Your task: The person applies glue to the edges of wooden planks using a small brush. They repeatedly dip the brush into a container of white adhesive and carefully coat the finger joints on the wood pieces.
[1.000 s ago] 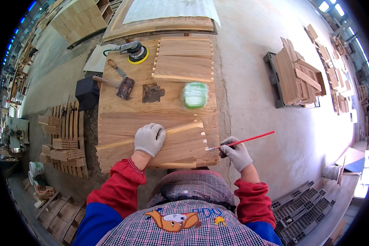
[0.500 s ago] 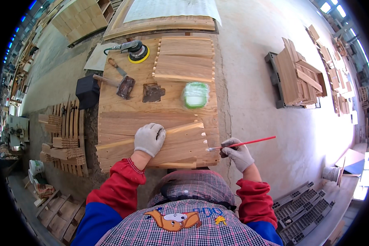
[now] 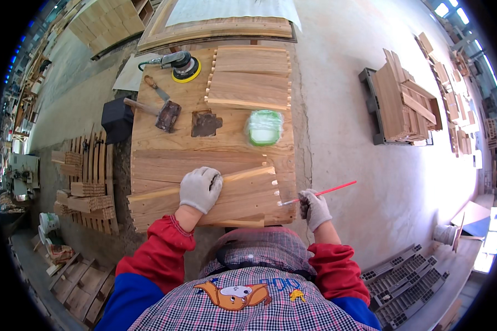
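My gloved right hand (image 3: pixel 315 209) is closed around a thin paintbrush (image 3: pixel 337 187) with a red handle. The brush tip touches or nearly touches the right end of a wooden board (image 3: pixel 243 190), where several tenons carry white patches like glue. My gloved left hand (image 3: pixel 201 190) presses on that board, its fingers curled over the pale long edge; the fingertips are partly hidden. Beneath lies another board (image 3: pixel 199 161), which shows along the far side. Beyond them, at the bench's right side, stands a green-and-white tub (image 3: pixel 264 128) wrapped in clear film.
On the wooden bench (image 3: pixel 237 142) lie a mallet (image 3: pixel 168 116), a scraper-like tool (image 3: pixel 157 88), an orbital sander (image 3: pixel 185 67) and a stack of tenoned boards (image 3: pixel 248 77). Timber on a pallet (image 3: pixel 406 102) stands to the right, slatted wood (image 3: pixel 91 190) to the left.
My right hand has turned and shifted slightly left, bringing the brush tip against or close to the board's lower right end tenon. My left hand stays nearly in place.
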{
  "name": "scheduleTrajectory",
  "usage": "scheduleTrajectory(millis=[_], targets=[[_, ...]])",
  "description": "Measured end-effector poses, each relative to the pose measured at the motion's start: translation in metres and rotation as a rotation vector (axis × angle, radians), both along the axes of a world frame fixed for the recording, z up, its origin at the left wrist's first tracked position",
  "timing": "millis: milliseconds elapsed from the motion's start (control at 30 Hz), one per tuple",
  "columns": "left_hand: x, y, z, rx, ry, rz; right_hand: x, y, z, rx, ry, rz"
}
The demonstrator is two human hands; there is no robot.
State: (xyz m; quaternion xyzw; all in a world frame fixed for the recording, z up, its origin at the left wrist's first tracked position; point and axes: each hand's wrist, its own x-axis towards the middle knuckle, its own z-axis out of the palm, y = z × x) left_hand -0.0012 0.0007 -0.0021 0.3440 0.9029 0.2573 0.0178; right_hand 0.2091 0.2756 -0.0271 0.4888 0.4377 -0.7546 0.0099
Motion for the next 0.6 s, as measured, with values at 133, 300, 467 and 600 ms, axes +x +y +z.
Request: scheduleTrajectory(millis=[133,300,467,600], targets=[[0.001,0.001,0.003,0.0,-0.003,-0.003,0.003,0.029,0.008,-0.001,-0.036,-0.191],[0.0,0.003,0.008,-0.001,-0.052,0.003,0.002,0.067,0.017,0.007,0.123,-0.379],[0.002,0.004,0.012,0.001,-0.063,0.007,-0.035,0.079,0.027,0.177,0.281,-0.258],[0.001,0.006,0.012,0.005,-0.045,0.024,-0.093,0.076,0.027,0.394,0.327,-0.02]])
